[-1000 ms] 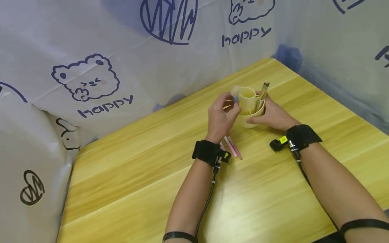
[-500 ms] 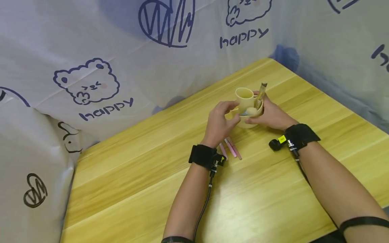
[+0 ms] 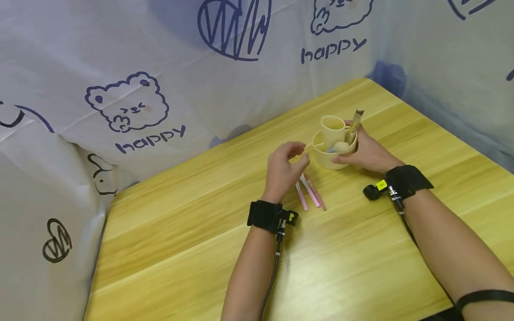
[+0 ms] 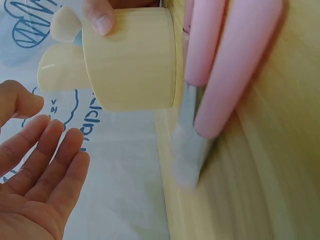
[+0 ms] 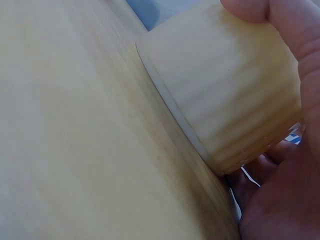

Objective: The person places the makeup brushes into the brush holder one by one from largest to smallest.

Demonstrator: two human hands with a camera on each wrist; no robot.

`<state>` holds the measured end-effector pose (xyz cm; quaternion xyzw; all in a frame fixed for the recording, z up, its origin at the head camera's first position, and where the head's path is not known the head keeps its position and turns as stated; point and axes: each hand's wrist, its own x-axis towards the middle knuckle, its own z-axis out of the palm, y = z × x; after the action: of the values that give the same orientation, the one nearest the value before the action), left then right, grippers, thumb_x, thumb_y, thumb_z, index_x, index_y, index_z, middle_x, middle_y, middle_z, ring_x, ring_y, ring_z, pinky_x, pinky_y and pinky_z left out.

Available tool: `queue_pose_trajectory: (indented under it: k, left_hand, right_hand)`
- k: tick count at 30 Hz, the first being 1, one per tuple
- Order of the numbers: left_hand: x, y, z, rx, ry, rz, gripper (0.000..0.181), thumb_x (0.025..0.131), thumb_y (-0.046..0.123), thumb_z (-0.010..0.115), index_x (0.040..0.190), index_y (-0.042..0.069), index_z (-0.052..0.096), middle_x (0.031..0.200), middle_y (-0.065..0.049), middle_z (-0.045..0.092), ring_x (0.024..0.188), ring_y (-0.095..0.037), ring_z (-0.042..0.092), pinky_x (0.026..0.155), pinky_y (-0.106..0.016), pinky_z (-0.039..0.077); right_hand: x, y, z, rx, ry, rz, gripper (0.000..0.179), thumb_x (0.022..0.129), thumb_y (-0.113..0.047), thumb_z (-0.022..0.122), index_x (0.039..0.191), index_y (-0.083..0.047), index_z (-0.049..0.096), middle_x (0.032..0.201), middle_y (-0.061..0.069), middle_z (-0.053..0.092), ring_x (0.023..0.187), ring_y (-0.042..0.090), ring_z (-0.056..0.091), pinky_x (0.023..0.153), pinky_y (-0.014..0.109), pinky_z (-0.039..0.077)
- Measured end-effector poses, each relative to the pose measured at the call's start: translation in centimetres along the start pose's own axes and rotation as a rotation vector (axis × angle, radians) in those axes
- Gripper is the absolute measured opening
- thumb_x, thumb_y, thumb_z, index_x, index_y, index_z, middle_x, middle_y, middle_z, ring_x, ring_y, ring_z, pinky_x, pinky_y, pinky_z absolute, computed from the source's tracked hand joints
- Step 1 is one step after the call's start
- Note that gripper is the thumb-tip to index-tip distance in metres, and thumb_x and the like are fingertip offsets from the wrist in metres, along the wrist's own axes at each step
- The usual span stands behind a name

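In the head view my right hand (image 3: 371, 151) grips a cream brush holder (image 3: 330, 162) on the table, thumb at the front of its rim, as the right wrist view also shows. A taller cup section (image 3: 333, 128) rises from the holder's back. Inside lie a makeup brush with a fluffy white head (image 3: 341, 147) and, standing upright on the right, a flat dark-tipped brush (image 3: 355, 124). My left hand (image 3: 283, 169) hovers just left of the holder, fingers loosely bent and holding nothing. Below it, pink-handled makeup brushes (image 3: 312, 196) lie side by side on the wood.
The wood-grain table (image 3: 192, 240) reaches back to a white cloth (image 3: 241, 89) printed with bears and lettering. More cloth hangs along the left and right sides. Cables run from the wrist cameras along both forearms.
My left hand has let go of the fluffy white brush, which now leans inside the holder, and has drawn back to the left. The right hand keeps its grip on the holder.
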<state>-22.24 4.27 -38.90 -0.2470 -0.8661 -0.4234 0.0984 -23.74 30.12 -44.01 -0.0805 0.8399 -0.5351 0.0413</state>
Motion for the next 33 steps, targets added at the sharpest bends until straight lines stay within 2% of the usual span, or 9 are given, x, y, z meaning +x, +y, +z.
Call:
queue_pose_trajectory:
  k: [10,19,25,33]
  left_hand:
    - [-0.6,-0.6,-0.6,0.026,0.002,-0.009,0.025,0.097,0.016,0.066,0.120,0.006,0.073,0.117,-0.012,0.076,0.108,-0.023,0.074,0.100,-0.028,0.059]
    - [-0.6,-0.3,-1.0,0.027,-0.006,-0.017,0.025,0.098,0.018,0.066,0.119,0.007,0.074,0.115,-0.010,0.077,0.106,-0.022,0.074,0.099,-0.025,0.058]
    - [-0.3,0.1,-1.1,0.037,-0.017,-0.016,0.025,0.099,0.019,0.065,0.119,0.006,0.074,0.114,-0.010,0.077,0.106,-0.024,0.075,0.098,-0.027,0.059]
    - [-0.7,-0.4,-1.3,0.064,-0.038,-0.026,0.026,0.098,0.018,0.065,0.119,0.004,0.074,0.111,-0.011,0.078,0.103,-0.022,0.075,0.096,-0.029,0.060]
  right_hand:
    - [0.0,-0.2,0.2,0.000,-0.017,0.015,0.114,0.087,-0.029,0.085,0.166,-0.024,0.002,0.159,0.020,0.039,0.143,0.037,0.044,0.120,0.059,0.033]
    - [0.1,-0.1,-0.1,-0.008,-0.010,0.005,0.114,0.086,-0.029,0.086,0.165,-0.025,0.004,0.158,0.019,0.040,0.142,0.035,0.045,0.118,0.058,0.034]
    - [-0.1,-0.2,-0.4,0.008,-0.002,-0.021,0.112,0.087,-0.024,0.084,0.166,-0.025,0.005,0.157,0.019,0.040,0.140,0.036,0.045,0.116,0.057,0.035]
    - [0.2,-0.4,0.0,0.009,-0.014,-0.013,0.112,0.087,-0.022,0.084,0.166,-0.023,0.005,0.158,0.020,0.039,0.142,0.037,0.044,0.119,0.058,0.033]
